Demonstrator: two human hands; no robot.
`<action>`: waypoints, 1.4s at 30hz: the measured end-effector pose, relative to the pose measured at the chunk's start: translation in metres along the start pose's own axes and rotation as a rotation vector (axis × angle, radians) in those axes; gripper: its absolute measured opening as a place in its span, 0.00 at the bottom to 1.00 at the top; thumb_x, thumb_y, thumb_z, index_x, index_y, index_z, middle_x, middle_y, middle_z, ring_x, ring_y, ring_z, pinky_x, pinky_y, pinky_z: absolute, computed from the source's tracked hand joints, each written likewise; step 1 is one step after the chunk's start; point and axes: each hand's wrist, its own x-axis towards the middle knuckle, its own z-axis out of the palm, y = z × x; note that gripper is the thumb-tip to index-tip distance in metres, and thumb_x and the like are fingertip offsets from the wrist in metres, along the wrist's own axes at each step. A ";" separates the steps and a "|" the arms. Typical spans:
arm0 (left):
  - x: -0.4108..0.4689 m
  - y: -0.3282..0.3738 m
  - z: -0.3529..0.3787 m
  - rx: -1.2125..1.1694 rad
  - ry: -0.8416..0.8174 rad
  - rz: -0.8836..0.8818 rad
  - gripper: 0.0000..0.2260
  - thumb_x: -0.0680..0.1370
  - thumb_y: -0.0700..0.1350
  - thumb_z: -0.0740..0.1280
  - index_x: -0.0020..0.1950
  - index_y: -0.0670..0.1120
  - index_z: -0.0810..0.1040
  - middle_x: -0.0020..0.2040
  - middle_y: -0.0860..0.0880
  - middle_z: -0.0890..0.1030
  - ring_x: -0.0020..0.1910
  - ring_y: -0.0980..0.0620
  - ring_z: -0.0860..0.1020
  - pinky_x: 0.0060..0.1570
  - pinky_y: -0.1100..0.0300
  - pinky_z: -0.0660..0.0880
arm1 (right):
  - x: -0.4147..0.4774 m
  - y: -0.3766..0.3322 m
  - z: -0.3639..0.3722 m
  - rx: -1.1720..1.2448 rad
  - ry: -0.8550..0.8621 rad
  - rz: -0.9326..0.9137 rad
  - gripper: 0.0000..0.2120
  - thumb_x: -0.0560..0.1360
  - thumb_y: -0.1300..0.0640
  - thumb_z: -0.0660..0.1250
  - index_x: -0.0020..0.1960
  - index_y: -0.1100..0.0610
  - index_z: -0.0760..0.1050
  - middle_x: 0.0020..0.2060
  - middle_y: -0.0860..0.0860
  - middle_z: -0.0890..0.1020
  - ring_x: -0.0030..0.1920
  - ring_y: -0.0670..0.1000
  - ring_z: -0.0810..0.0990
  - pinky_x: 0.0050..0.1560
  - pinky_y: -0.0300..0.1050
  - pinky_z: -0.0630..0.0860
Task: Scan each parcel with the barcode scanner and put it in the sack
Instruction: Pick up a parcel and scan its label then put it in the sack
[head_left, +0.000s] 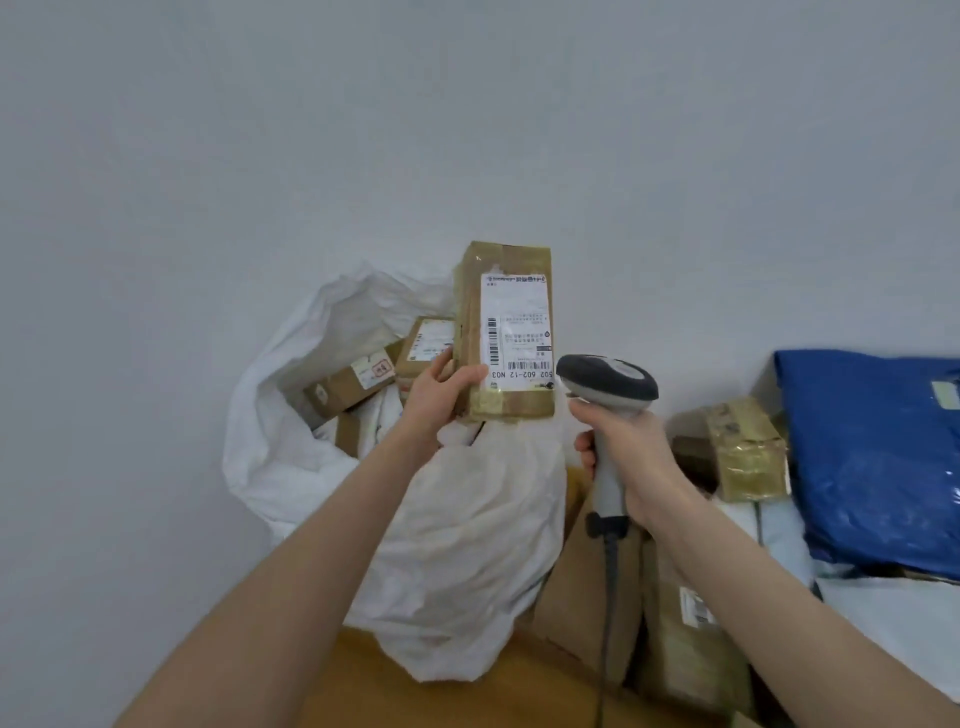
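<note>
My left hand (441, 395) grips a taped brown cardboard parcel (506, 291) by its lower left corner and holds it upright above the white sack (457, 525). The parcel's white barcode label faces me. My right hand (623, 457) grips the handle of a grey barcode scanner (608, 384), whose head sits just right of the parcel's lower edge, close to the label. A dark cable hangs from the scanner's handle. The sack stands open at the left, and several brown parcels (348, 387) lie inside it.
A pale wall fills the background. At the right lie a taped brown box (743, 452), a blue plastic mailer (878, 457), white mailers (893, 623) and cardboard parcels (685, 649) below my right arm. A wooden surface (467, 696) shows at the bottom.
</note>
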 end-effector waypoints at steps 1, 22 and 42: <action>0.004 0.008 -0.021 0.007 0.043 0.013 0.32 0.73 0.46 0.72 0.75 0.50 0.66 0.59 0.50 0.81 0.44 0.58 0.83 0.33 0.66 0.77 | 0.009 -0.001 0.014 -0.001 -0.019 0.013 0.06 0.74 0.57 0.72 0.46 0.59 0.77 0.24 0.50 0.79 0.22 0.45 0.75 0.24 0.39 0.73; 0.128 -0.034 -0.146 1.140 0.202 -0.082 0.47 0.71 0.59 0.73 0.79 0.46 0.47 0.68 0.43 0.73 0.63 0.43 0.76 0.57 0.46 0.75 | 0.134 0.044 0.121 -0.053 -0.008 0.152 0.06 0.74 0.59 0.72 0.44 0.61 0.77 0.22 0.52 0.77 0.21 0.47 0.72 0.22 0.39 0.70; 0.091 -0.028 -0.058 1.137 0.522 0.187 0.28 0.79 0.50 0.63 0.76 0.45 0.57 0.76 0.39 0.59 0.75 0.40 0.58 0.71 0.45 0.60 | 0.085 0.044 0.025 0.052 0.153 0.197 0.06 0.75 0.59 0.71 0.46 0.60 0.76 0.24 0.53 0.77 0.24 0.49 0.73 0.27 0.41 0.73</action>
